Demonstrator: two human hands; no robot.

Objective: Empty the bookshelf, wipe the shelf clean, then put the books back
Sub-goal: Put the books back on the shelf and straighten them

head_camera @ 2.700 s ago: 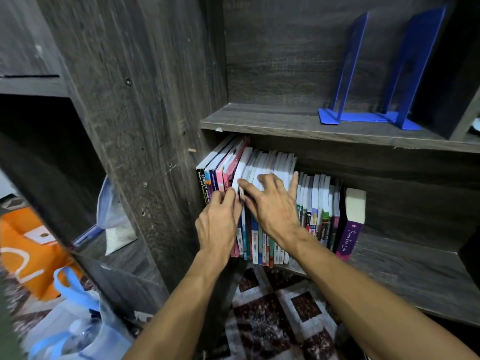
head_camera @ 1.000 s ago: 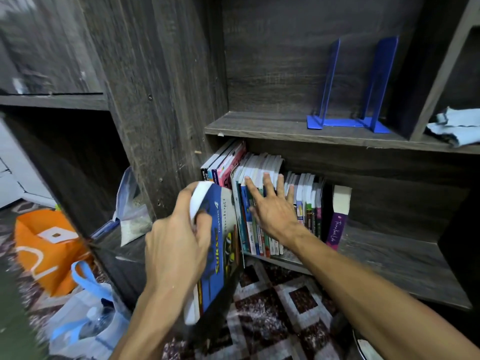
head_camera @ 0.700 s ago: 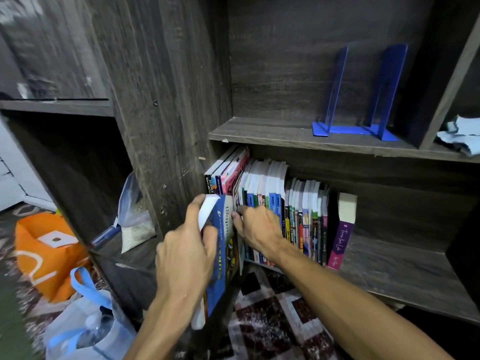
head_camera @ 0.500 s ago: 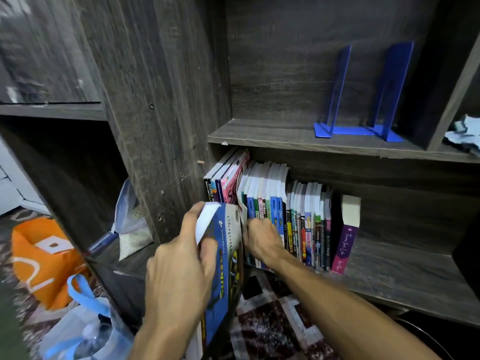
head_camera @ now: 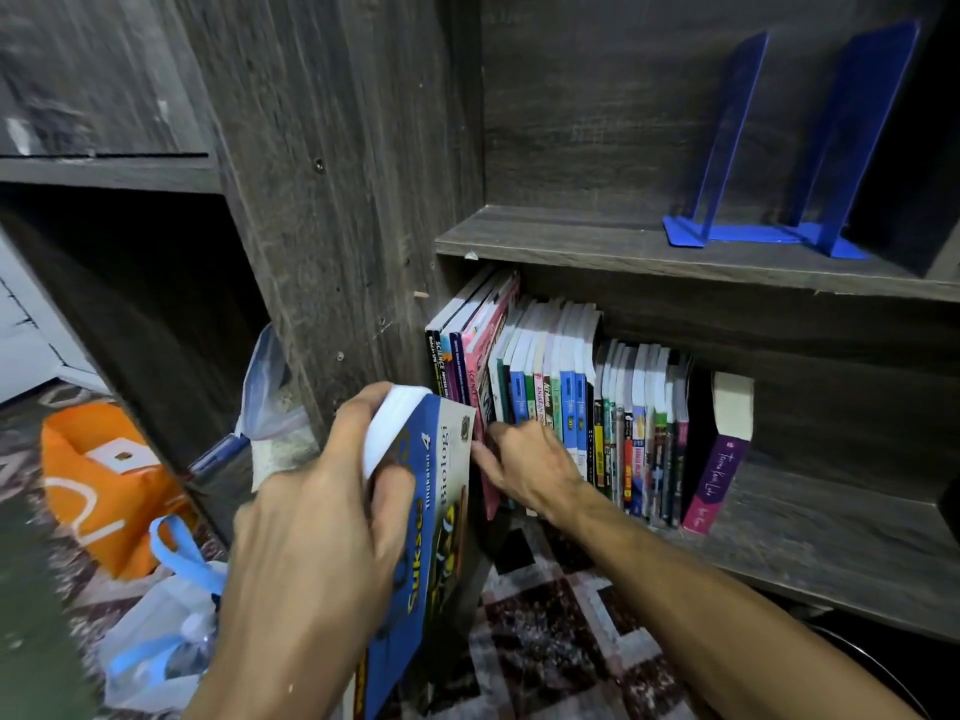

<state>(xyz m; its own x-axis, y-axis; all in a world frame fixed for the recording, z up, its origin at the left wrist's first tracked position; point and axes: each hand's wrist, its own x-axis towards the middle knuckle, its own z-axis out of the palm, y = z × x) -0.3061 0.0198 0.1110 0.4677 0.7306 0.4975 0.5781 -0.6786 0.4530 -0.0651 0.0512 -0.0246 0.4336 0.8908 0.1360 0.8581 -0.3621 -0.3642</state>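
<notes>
A row of upright books (head_camera: 571, 397) fills the left half of the lower shelf (head_camera: 831, 537) of a dark wooden bookcase. My left hand (head_camera: 311, 553) grips a thick blue biology textbook (head_camera: 441, 511), held upright in front of the shelf, outside the row. My right hand (head_camera: 530, 465) reaches into the row's left end. Its thumb and fingers close on the lower spine of a pink book (head_camera: 480, 356), with the fingertips partly hidden behind the blue book. A purple book (head_camera: 714, 480) leans apart at the row's right end.
The upper shelf (head_camera: 571, 241) holds two blue bookends (head_camera: 779, 148). A clear bag (head_camera: 270, 397) lies in the left compartment. An orange bag (head_camera: 104, 485) and a white plastic bag (head_camera: 161, 631) sit on the floor at left, and a patterned carpet (head_camera: 545, 615) lies below.
My left hand pulled the blue textbook out of the row and holds it in front. My right hand went from lying flat on the spines to closing on the pink book.
</notes>
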